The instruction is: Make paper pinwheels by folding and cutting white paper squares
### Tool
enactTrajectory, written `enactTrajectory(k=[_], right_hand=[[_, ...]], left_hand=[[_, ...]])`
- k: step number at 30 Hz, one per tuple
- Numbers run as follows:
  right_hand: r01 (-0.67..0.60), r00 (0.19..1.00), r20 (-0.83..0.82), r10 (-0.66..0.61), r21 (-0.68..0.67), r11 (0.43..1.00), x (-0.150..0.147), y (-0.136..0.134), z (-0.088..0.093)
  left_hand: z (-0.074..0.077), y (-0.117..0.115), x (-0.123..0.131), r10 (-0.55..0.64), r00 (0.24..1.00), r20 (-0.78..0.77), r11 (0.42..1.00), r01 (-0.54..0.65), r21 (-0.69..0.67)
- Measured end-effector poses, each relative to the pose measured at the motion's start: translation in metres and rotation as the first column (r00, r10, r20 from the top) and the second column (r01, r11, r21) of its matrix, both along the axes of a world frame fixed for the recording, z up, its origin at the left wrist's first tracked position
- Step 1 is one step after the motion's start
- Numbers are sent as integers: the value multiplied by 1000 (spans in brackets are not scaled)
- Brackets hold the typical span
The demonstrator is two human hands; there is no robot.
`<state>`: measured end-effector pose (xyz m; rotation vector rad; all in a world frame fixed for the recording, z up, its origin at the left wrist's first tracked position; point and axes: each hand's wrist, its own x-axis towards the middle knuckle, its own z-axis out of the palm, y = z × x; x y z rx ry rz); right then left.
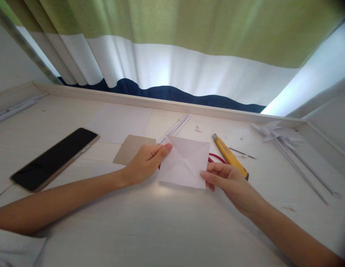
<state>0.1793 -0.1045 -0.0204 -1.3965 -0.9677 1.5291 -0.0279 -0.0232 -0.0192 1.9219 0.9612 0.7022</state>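
A square of white paper with two diagonal creases is held up above the table. My left hand pinches its upper left edge, thumb on top. At the lower right edge, my right hand grips it between thumb and fingers. Behind the paper, red scissor-like handles show in part; the rest is hidden. A yellow utility knife lies just beyond my right hand. Beside my left hand lies a square of grey-brown cardboard.
A black phone lies at left, near a larger white sheet. Narrow paper strips sit behind the held square. At right are a white paper pinwheel and rolled paper sticks. A raised rim edges the table below a curtain.
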Motion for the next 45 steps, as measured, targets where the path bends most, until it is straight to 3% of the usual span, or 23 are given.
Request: enactTrajectory(k=[10, 16, 22, 25, 30, 37, 42, 45], right_hand=[[-26, 993, -118, 21, -42, 999, -2, -3, 4], [52, 988, -142, -63, -83, 995, -3, -4, 8], [-68, 993, -99, 67, -9, 998, -2, -4, 4], [-46, 992, -120, 39, -52, 998, -3, -6, 2], [-19, 984, -176, 1, -100, 995, -6, -9, 1], [-71, 996, 52, 72, -23, 997, -9, -13, 2], [-64, 996, -68, 64, -1, 998, -12, -12, 7], [-55, 992, -111, 55, 6, 998, -15, -12, 10]], left_hand=[[-1, -3, 0, 25, 999, 25, 994, -22, -106], [-1, -3, 0, 75, 996, 54, 984, -65, -166], [-4, -5, 2, -13, 994, 112, 963, 43, -265], [-3, -10, 3, -111, 984, 143, 916, 157, -369], [3, -17, 5, -149, 967, 208, 846, 233, -479], [11, -25, 3, -302, 913, 275, 729, 407, -551], [10, -28, 4, -245, 897, 369, 654, 433, -620], [9, -30, 6, -166, 939, 301, 653, 333, -680]])
